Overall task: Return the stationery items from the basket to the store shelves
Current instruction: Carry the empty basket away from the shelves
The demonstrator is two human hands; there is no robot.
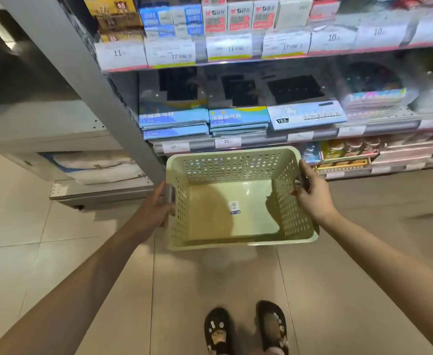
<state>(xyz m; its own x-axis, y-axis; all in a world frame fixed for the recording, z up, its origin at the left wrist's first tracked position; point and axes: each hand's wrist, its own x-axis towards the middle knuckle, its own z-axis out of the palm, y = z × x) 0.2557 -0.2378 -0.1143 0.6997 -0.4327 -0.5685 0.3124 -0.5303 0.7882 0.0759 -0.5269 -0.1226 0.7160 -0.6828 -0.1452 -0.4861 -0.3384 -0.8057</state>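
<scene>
I'm over a beige tiled floor (338,278), facing store shelves (261,60) stacked with boxed stationery. The pale green perforated basket (238,242) hangs below the shelves' front edge, long axis pointing at them, holding only a small label (234,208). My left hand (156,211) and right hand (312,196) curl their fingers round its side rims.

Beige tiled floor (338,278), grey upright (82,73)

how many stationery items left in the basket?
0. The basket, held by the left hand and right hand, holds only a small label on its floor; nothing looks hidden.
</scene>
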